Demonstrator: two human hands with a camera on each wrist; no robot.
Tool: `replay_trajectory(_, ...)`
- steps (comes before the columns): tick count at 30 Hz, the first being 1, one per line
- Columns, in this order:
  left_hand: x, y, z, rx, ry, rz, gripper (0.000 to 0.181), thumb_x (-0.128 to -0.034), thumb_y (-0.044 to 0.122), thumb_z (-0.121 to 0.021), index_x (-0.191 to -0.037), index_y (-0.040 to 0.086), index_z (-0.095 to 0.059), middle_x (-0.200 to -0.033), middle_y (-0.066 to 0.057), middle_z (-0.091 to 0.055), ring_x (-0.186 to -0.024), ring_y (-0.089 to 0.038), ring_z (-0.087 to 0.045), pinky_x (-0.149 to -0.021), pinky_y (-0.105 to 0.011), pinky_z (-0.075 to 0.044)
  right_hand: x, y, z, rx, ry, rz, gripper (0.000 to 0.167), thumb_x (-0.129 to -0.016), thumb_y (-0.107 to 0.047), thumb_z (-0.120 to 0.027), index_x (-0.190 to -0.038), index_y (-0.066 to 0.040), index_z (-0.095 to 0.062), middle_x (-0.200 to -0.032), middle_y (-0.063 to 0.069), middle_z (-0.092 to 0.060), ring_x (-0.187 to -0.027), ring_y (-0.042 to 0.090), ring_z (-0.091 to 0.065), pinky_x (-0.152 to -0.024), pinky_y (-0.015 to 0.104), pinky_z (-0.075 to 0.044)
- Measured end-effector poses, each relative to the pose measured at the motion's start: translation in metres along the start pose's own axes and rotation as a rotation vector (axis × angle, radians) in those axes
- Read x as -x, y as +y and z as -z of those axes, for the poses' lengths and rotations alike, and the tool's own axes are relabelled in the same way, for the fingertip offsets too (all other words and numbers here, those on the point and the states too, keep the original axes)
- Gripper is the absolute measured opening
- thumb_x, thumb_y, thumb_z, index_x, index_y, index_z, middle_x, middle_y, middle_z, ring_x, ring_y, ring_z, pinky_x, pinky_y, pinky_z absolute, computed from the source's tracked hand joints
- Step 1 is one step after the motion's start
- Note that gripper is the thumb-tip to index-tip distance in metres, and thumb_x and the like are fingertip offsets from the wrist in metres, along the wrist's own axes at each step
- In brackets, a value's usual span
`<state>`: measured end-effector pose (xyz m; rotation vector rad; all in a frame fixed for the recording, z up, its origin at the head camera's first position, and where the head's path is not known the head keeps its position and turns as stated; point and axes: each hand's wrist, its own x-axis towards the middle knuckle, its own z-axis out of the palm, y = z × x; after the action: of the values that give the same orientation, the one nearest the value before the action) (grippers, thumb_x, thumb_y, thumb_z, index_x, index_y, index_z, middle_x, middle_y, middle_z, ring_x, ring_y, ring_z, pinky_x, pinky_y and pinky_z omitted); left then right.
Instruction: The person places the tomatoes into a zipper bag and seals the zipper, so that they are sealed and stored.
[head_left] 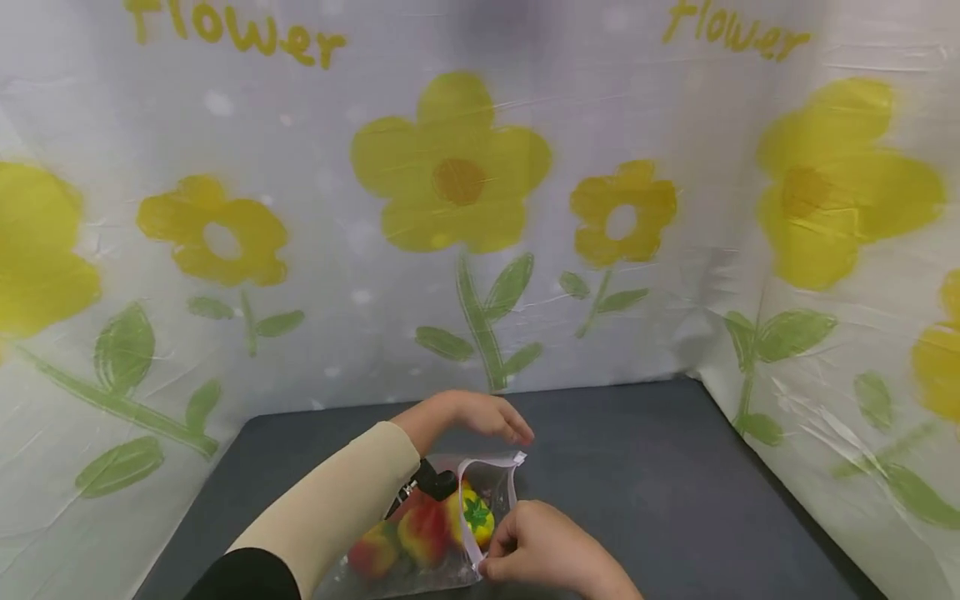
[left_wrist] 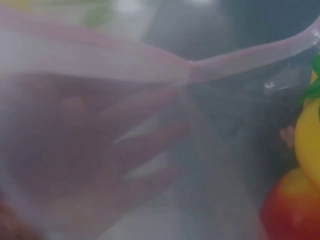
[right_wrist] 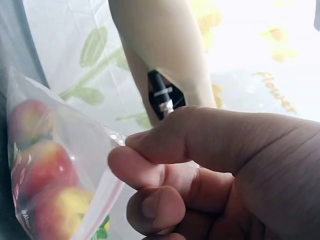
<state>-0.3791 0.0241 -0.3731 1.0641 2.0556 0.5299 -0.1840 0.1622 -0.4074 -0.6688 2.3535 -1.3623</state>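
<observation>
A clear zip bag (head_left: 504,479) with a pale zip strip lies on the dark table, its mouth spread apart. Inside are several red-and-yellow fruits (head_left: 424,533) and a yellow one with a green leafy top (head_left: 477,514). My right hand (head_left: 551,546) pinches the bag's near top corner between thumb and index finger; the right wrist view shows this pinch close up. Over the far top corner, by the white slider (head_left: 519,457), my left hand (head_left: 483,414) reaches with extended fingers. In the left wrist view its spread fingers (left_wrist: 150,142) appear blurred through the plastic.
The dark table (head_left: 637,467) extends right of and behind the bag. White sheets (head_left: 337,350) painted with yellow flowers stand at the back and both sides. A black camera mount (head_left: 435,481) on the left wrist hangs over the bag.
</observation>
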Motion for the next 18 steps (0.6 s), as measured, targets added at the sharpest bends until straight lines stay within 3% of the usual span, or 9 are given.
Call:
replay_trajectory(3, 0.009, -0.018, -0.008, 0.064, 0.011, 0.051, 0.037, -0.1002, 0.004, -0.054, -0.136, 0.000, -0.063, -0.130, -0.008, -0.067, -0.119, -0.019, -0.062, -0.105, -0.039, -0.046, -0.010, -0.004, -0.010, -0.001, -0.030, 0.004, 0.018, -0.087, -0.018, -0.077, -0.070, -0.013, -0.077, -0.061, -0.011, -0.066, -0.051, 0.002, -0.050, -0.053, 0.020, -0.042)
replay_trajectory(8, 0.026, -0.035, -0.012, 0.110, 0.197, 0.085, 0.024, -0.0953, -0.004, -0.060, -0.116, -0.004, -0.071, -0.102, -0.003, -0.071, -0.090, -0.013, -0.063, -0.089, -0.039, -0.054, -0.016, -0.007, -0.011, 0.004, -0.055, 0.045, 0.020, -0.087, -0.016, -0.075, -0.067, -0.014, -0.076, -0.056, -0.012, -0.061, -0.046, 0.002, -0.039, -0.048, 0.020, -0.035)
replay_trajectory(13, 0.038, -0.039, -0.001, 0.145, 0.365, 0.032, 0.018, -0.0983, 0.002, -0.060, -0.113, -0.003, -0.070, -0.099, -0.002, -0.068, -0.086, -0.010, -0.059, -0.081, -0.031, -0.051, -0.006, -0.003, 0.010, 0.068, -0.002, 0.129, 0.021, -0.087, -0.009, -0.070, -0.068, -0.017, -0.072, -0.054, -0.014, -0.050, -0.048, 0.001, -0.029, -0.050, 0.021, -0.030)
replay_trajectory(18, 0.054, -0.037, 0.015, 0.242, 0.494, -0.036, 0.020, -0.0980, 0.004, -0.061, -0.113, -0.008, -0.067, -0.098, -0.004, -0.068, -0.085, -0.009, -0.061, -0.085, -0.034, -0.052, 0.012, 0.002, 0.042, 0.108, 0.112, 0.241, 0.019, -0.087, -0.004, -0.069, -0.076, -0.018, -0.072, -0.064, -0.014, -0.057, -0.053, -0.001, -0.042, -0.050, 0.021, -0.039)
